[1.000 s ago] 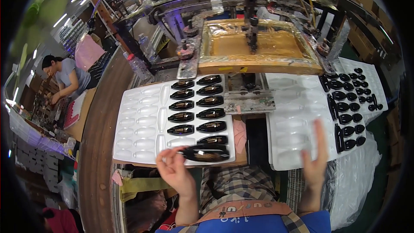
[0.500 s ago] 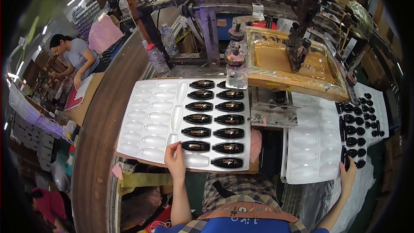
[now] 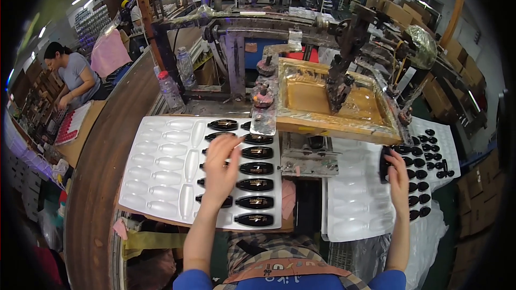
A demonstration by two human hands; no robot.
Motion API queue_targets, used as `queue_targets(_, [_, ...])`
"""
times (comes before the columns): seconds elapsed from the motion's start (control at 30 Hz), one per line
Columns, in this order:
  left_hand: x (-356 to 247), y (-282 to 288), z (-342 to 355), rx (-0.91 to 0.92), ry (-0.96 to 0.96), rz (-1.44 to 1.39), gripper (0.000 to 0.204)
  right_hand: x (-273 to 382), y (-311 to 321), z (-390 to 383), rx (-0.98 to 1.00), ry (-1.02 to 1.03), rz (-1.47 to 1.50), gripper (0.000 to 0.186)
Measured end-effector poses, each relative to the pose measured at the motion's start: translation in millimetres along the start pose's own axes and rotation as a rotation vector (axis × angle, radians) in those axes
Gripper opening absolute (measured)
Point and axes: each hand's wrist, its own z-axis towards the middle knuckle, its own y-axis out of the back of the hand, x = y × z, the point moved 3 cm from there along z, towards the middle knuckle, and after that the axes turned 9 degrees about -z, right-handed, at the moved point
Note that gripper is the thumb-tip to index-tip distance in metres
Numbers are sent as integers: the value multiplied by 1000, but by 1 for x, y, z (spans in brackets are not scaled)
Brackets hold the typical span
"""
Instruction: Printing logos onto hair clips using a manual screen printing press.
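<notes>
Right hand [image 3: 399, 171] pinches a black piece [image 3: 385, 164] at its left, over the right tray [image 3: 349, 201], long axis pointing away from you; jig [image 3: 303, 165] leftward, between your hands. Left hand [image 3: 221, 162] over the left tray [image 3: 174, 207], bottles [image 3: 257, 168] lying crosswise; its grip, can't tell.

The black pieces [image 3: 256, 168] look like smooth, glossy hard plastic. The white trays [image 3: 165, 177] look like thin moulded plastic with a soft sheen. The frame [image 3: 333, 127] is wood, its amber ink [image 3: 306, 95] wet-looking and shiny. The jig [image 3: 309, 167] is scuffed metal, the desk [image 3: 97, 193] smooth brown wood, the rag [image 3: 288, 197] matt pink cloth.
</notes>
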Motion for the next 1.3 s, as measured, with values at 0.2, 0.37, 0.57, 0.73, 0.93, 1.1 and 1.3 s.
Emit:
queue_targets(0.2, [19,-132,65,327,-462,-154,20,32,-37,57,216,175,-20,52])
queue_targets(0.37, [43,-160,99,403,61,-326,18,48,-56,73,188,244,20,37])
queue_targets(0.57, [37,-111,99,104,470,-779,15,68,-94,91,396,273,-84,51])
queue_targets(0.73, [41,8,17,-268,594,-661,18,79,-123,92,462,248,-193,57])
queue_targets(0.93, [22,92,-121,-546,665,-286,21,75,-121,86,462,404,-143,50])
queue_targets(1.1, [27,93,-180,-610,647,-104,21,64,-89,75,340,343,-186,49])
queue_targets(1.3, [41,99,-199,-418,593,321,11,19,-10,53,122,200,-281,32])
